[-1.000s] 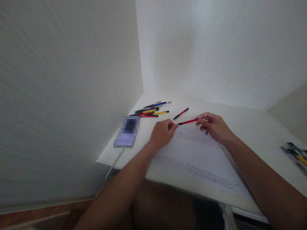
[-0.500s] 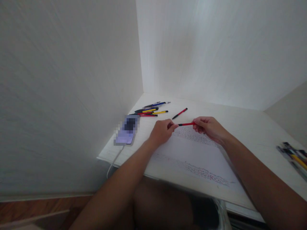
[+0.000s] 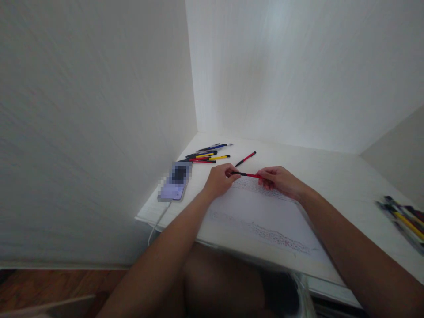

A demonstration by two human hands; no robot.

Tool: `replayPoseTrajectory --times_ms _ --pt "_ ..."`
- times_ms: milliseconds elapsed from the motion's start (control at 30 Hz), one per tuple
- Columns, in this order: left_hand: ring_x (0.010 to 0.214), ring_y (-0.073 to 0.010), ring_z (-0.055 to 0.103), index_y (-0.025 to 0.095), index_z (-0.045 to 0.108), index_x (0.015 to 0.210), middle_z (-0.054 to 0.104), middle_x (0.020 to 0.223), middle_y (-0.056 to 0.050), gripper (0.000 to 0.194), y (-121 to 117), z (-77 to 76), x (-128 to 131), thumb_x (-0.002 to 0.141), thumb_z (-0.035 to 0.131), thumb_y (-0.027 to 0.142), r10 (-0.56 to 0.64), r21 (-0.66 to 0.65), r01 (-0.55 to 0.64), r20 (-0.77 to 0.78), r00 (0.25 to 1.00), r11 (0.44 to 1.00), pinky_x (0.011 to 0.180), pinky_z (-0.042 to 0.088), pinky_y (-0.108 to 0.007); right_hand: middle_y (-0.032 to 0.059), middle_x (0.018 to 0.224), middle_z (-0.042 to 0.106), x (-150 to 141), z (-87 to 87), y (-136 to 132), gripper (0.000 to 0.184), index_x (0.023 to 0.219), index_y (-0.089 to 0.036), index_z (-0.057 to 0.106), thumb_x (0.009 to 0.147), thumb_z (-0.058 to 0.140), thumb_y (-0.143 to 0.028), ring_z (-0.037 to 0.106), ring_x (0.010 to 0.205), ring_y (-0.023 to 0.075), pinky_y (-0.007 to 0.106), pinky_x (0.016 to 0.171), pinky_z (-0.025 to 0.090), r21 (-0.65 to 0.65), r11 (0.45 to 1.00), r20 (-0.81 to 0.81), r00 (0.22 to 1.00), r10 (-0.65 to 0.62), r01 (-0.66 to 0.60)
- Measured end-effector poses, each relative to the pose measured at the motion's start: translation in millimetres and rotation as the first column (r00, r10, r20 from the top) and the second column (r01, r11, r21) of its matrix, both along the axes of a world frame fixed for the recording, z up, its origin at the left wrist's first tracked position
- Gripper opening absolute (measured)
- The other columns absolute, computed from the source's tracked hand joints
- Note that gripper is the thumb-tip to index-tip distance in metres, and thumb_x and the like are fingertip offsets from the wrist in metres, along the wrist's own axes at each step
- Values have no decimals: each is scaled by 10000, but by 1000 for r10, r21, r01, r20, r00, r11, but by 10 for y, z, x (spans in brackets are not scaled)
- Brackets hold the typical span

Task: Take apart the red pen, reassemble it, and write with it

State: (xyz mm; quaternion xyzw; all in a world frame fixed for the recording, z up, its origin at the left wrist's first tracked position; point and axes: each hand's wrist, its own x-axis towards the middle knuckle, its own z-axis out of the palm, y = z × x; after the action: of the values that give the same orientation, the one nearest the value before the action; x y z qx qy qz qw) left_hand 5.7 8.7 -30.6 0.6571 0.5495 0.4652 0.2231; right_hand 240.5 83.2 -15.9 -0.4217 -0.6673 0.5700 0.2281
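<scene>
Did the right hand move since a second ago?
Yes. Judged against the loose red pen, the right hand has moved left, closer to the left hand.

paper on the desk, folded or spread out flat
Spread out flat: the paper lies on the desk, writing showing along its far and near parts with a blank band between.

We have one slim pen with a smooth red barrel and a black front section, apparently plastic. It lies nearly level, slanting slightly, between our left hand at the black part and our right hand at the red end. The visible black and red parts meet in line; our fingers partly cover both ends.
</scene>
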Motion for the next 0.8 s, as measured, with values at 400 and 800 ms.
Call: replayPoseTrajectory --times_ms 400,800 --pt "572 -125 593 156 681 704 652 609 -4 381 32 17 -18 965 562 406 15 -124 -19 -37 999 992 641 435 -254 19 785 671 11 -47 59 245 738 -214 654 649 837 -351 592 709 164 324 663 474 229 971 -74 996 -54 69" --pt "608 -120 647 84 603 815 659 713 -52 110 18 150 -81 816 670 -4 223 -366 -28 502 836 930 537 510 -216 59 787 713 214 3 202 210 848 -225 755 794 687 -417 606 688 202 362 651 462 501 866 228 964 -139 6"
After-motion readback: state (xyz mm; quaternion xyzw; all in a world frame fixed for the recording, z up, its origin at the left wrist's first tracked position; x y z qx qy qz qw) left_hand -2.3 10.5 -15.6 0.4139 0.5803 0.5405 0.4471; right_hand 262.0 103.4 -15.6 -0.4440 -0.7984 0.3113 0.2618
